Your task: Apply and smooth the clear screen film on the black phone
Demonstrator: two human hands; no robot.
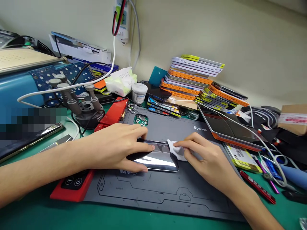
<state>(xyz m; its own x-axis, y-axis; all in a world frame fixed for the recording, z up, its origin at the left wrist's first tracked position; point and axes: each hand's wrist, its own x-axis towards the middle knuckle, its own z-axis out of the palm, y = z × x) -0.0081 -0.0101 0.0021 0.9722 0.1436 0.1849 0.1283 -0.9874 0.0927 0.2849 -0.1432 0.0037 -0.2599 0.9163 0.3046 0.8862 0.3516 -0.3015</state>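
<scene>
A black glossy phone (158,158) lies flat on a grey work mat (168,188). My left hand (117,147) grips the phone's left end, fingers over its far edge and thumb under its near edge. My right hand (203,156) pinches a small white wipe (174,149) and presses it on the phone's right end. Both forearms reach in from the near edge.
A stack of orange and yellow phone boxes (199,80) stands at the back right. A white jar (139,92) and a tissue pack (121,81) sit behind the mat. A tablet (230,127), pens and cables lie at the right. A red device (74,187) and a blue machine (21,86) occupy the left.
</scene>
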